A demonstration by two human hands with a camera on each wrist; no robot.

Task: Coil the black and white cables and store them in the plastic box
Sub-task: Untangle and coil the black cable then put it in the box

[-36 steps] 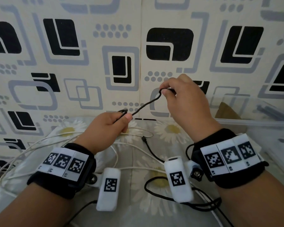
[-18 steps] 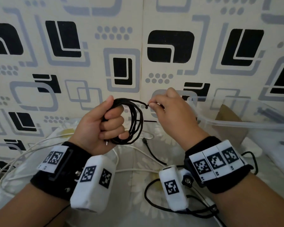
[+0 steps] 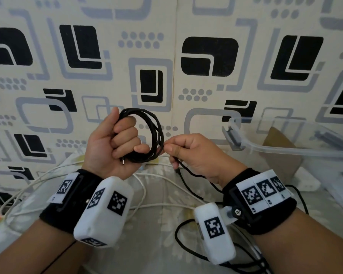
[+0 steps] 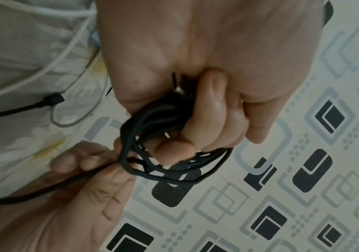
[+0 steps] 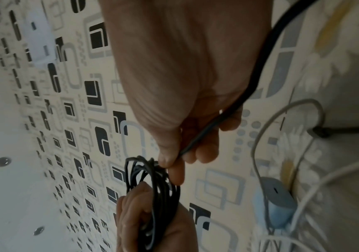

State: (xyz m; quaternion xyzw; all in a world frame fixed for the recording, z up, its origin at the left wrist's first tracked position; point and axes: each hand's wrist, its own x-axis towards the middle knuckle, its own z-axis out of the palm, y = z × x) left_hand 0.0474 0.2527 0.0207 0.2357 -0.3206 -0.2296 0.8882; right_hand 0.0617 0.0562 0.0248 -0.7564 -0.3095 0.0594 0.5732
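My left hand (image 3: 130,139) is raised palm toward me, its fingers curled round a coil of black cable (image 3: 157,133) with several loops. A small plug end sticks out below the fist. My right hand (image 3: 166,148) pinches the cable's free strand at the coil's lower right side; the strand trails under the palm toward the wrist. The left wrist view shows the coil (image 4: 174,168) in the fist and the right fingers (image 4: 100,167) on the strand. The white cable (image 3: 162,205) lies loose on the bed. A clear plastic box (image 3: 285,150) stands open at the right.
A patterned wall rises close behind the hands. The bed's daisy-print sheet (image 3: 160,234) carries more black leads at the lower right (image 3: 178,240) and a black plug (image 3: 178,171). A grey charger block (image 5: 275,191) sits by the wall. A brown piece shows inside the box.
My left hand has turned palm-up and lifted, so the coil now shows. My right hand has come down from above to the coil's lower right, drawing the strand around.
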